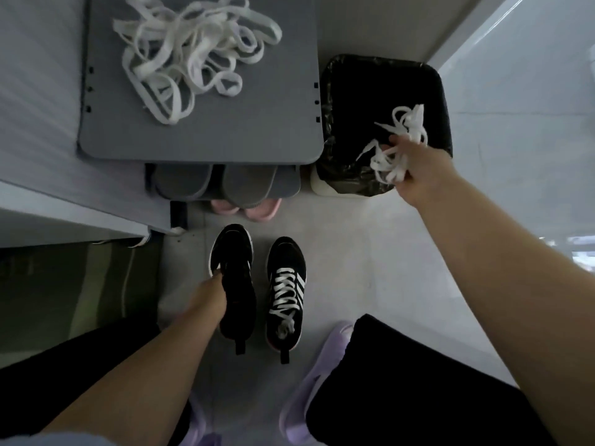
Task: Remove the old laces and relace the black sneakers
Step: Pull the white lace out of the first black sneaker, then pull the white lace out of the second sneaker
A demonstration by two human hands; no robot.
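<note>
Two black sneakers stand on the pale floor. The left sneaker (236, 284) has no lace, and my left hand (209, 296) grips its side near the opening. The right sneaker (286, 291) carries a white lace and stands free beside it. My right hand (415, 169) holds a bunched white lace (394, 149) over the black-lined bin (354, 101). A heap of white laces (190, 56) lies on the grey rack top (199, 136).
Grey slippers (215, 181) and pink slippers (254, 209) sit on the rack's lower shelves. A wall runs along the left. My legs in black trousers and purple slippers (318, 375) fill the bottom of the view. Pale floor stretches to the right.
</note>
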